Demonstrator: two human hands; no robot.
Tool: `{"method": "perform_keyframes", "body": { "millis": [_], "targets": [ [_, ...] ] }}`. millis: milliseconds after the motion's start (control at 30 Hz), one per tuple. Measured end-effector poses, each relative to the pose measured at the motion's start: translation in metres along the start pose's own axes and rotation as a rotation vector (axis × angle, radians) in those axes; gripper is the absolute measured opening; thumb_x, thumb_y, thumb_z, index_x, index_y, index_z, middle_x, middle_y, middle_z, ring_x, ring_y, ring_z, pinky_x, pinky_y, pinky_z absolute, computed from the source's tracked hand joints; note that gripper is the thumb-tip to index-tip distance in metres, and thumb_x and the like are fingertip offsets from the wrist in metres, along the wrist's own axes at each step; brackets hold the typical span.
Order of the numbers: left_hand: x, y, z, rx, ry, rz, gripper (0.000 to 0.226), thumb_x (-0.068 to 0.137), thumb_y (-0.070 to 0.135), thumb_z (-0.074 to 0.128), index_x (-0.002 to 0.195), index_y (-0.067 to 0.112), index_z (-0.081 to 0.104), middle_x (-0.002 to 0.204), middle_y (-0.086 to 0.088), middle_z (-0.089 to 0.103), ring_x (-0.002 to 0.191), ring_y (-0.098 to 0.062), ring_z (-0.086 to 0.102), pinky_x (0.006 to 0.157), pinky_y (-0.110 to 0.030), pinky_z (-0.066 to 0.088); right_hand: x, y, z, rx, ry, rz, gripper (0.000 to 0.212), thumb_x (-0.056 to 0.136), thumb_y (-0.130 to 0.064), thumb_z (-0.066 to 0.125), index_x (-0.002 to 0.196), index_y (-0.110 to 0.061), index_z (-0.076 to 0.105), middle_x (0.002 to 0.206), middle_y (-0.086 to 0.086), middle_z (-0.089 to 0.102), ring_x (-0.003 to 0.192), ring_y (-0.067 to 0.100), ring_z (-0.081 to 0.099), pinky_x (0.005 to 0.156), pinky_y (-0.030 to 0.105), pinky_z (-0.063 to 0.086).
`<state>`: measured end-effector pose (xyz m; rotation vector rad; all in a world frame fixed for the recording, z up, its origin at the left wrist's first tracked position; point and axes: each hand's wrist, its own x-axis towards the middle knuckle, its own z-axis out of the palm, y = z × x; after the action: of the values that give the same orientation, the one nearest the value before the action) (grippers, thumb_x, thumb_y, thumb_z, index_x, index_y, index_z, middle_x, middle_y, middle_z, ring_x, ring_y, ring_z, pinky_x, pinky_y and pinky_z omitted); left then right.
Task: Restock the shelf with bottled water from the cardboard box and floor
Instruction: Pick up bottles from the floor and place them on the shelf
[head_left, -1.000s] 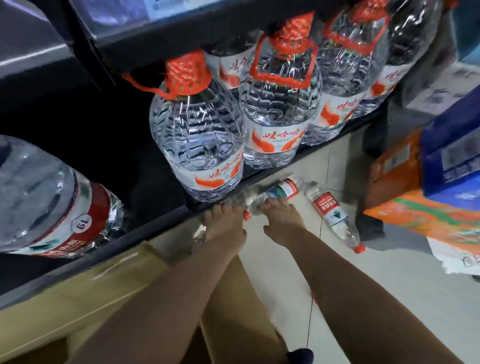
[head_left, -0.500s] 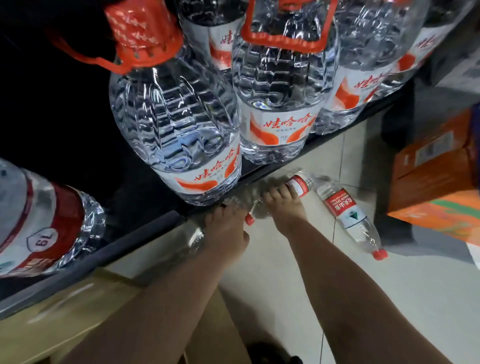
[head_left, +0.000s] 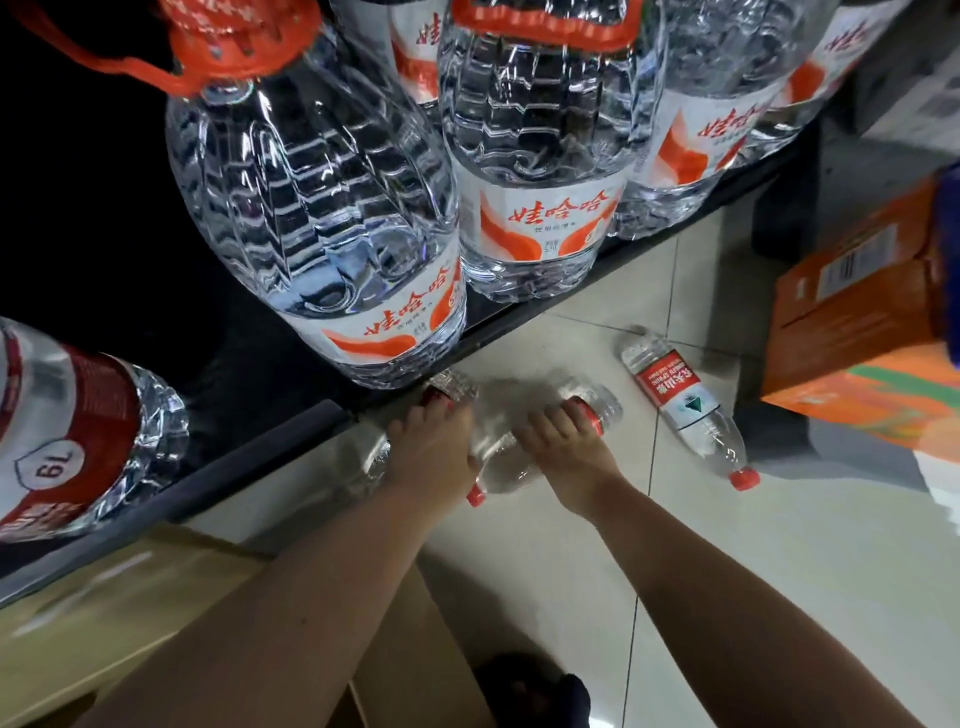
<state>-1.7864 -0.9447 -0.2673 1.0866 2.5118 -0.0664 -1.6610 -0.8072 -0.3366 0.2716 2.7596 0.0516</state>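
Note:
Two small water bottles lie on the tiled floor at the foot of the dark shelf (head_left: 260, 460). My left hand (head_left: 431, 454) is closed over one small bottle (head_left: 449, 385) right against the shelf edge; its body is blurred on both sides of my fingers. My right hand (head_left: 566, 447) grips the second small bottle (head_left: 506, 465), whose red cap points toward me and whose red label shows past my fingertips. A third small bottle (head_left: 685, 410) with a red label and red cap lies loose on the floor to the right, untouched.
Large water jugs (head_left: 311, 208) with orange caps and handles fill the low shelf above my hands, and a red-labelled jug (head_left: 67, 431) sits at the left. A cardboard box (head_left: 104, 623) is under my left arm. Orange cartons (head_left: 857, 312) stand at the right.
The view has dropped closer to the shelf and floor. Both hands stay on the same two bottles at the shelf's foot, and the loose bottle has not moved.

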Motion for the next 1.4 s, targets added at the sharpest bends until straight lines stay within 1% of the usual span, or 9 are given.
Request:
{"method": "perform_keyframes", "body": {
  "millis": [233, 333, 533, 767, 867, 1000, 1133, 1233, 1400],
  "targets": [
    [-0.004, 0.000, -0.002, -0.002, 0.031, 0.021, 0.038, 0.084, 0.033, 0.056, 0.120, 0.024, 0.050, 0.126, -0.002, 0.051, 0.114, -0.024, 0.046, 0.094, -0.039, 0.039, -0.011, 0.018, 0.005, 0.152, 0.046, 0.085, 0.063, 0.048, -0.021, 0.083, 0.109, -0.019, 0.067, 0.103, 0.001, 0.067, 0.101, 0.030, 0.063, 0.107, 0.050, 0.039],
    [-0.013, 0.001, -0.013, -0.115, 0.069, 0.053, 0.035, 0.087, 0.031, 0.054, 0.122, 0.026, 0.051, 0.123, -0.001, 0.054, 0.112, -0.022, 0.046, 0.093, -0.038, 0.040, -0.032, 0.016, -0.012, 0.442, 0.028, 0.228, 0.062, 0.066, -0.021, 0.073, 0.125, -0.016, 0.057, 0.119, 0.005, 0.062, 0.116, 0.030, 0.054, 0.112, 0.039, 0.029],
    [-0.071, 0.013, -0.070, -0.307, 0.113, 0.028, 0.049, 0.082, 0.021, 0.055, 0.130, 0.028, 0.047, 0.129, 0.002, 0.050, 0.121, -0.024, 0.041, 0.101, -0.037, 0.034, -0.106, 0.012, -0.088, 1.255, 0.038, 0.606, 0.047, 0.068, -0.016, 0.077, 0.109, -0.018, 0.054, 0.091, 0.001, 0.064, 0.078, 0.019, 0.060, 0.062, 0.027, 0.048],
    [-0.168, 0.001, -0.162, -0.243, 0.273, 0.000, 0.046, 0.084, 0.028, 0.057, 0.129, 0.032, 0.050, 0.131, 0.002, 0.053, 0.122, -0.024, 0.041, 0.100, -0.039, 0.035, -0.188, 0.004, -0.204, 2.060, 0.136, 0.461, 0.046, 0.079, -0.015, 0.067, 0.122, -0.002, 0.055, 0.104, 0.021, 0.069, 0.081, 0.027, 0.071, 0.080, 0.044, 0.057],
    [-0.208, -0.004, -0.203, -0.194, 0.358, -0.019, 0.046, 0.086, 0.031, 0.057, 0.131, 0.032, 0.050, 0.133, 0.002, 0.052, 0.124, -0.024, 0.040, 0.101, -0.039, 0.034, -0.214, -0.007, -0.267, 2.137, 0.139, 0.321, 0.055, 0.064, -0.025, 0.077, 0.112, -0.006, 0.058, 0.088, 0.016, 0.074, 0.071, 0.023, 0.073, 0.064, 0.037, 0.061],
    [-0.256, -0.007, -0.263, -0.229, 0.485, -0.036, 0.046, 0.084, 0.021, 0.055, 0.129, 0.029, 0.051, 0.130, -0.001, 0.051, 0.122, -0.026, 0.040, 0.099, -0.039, 0.032, -0.237, -0.029, -0.338, 2.060, 0.162, 0.243, 0.072, 0.061, -0.030, 0.080, 0.123, -0.001, 0.057, 0.098, 0.018, 0.071, 0.076, 0.026, 0.071, 0.068, 0.036, 0.059],
    [-0.301, -0.011, -0.312, -0.230, 0.618, -0.042, 0.044, 0.083, 0.022, 0.054, 0.127, 0.026, 0.053, 0.125, -0.002, 0.054, 0.119, -0.028, 0.044, 0.096, -0.041, 0.036, -0.257, -0.055, -0.398, 2.130, 0.228, 0.148, 0.038, 0.070, -0.030, 0.068, 0.099, -0.007, 0.063, 0.080, 0.014, 0.071, 0.068, 0.025, 0.069, 0.069, 0.035, 0.057],
    [-0.337, -0.019, -0.334, -0.200, 0.675, -0.063, 0.045, 0.083, 0.024, 0.055, 0.128, 0.027, 0.052, 0.124, -0.002, 0.056, 0.117, -0.028, 0.047, 0.093, -0.041, 0.039, -0.266, -0.079, -0.434, 2.144, 0.242, 0.098, 0.074, 0.046, -0.038, 0.082, 0.109, -0.006, 0.061, 0.090, 0.017, 0.068, 0.079, 0.030, 0.065, 0.076, 0.039, 0.054],
    [-0.386, -0.048, -0.342, -0.191, 0.672, -0.128, 0.048, 0.085, 0.025, 0.054, 0.132, 0.029, 0.048, 0.129, -0.001, 0.053, 0.122, -0.028, 0.043, 0.097, -0.043, 0.036, -0.270, -0.123, -0.471, 2.168, 0.178, 0.037, 0.029, 0.085, -0.037, 0.061, 0.089, -0.009, 0.066, 0.069, 0.012, 0.070, 0.051, 0.022, 0.066, 0.053, 0.031, 0.058]
  ]
}}
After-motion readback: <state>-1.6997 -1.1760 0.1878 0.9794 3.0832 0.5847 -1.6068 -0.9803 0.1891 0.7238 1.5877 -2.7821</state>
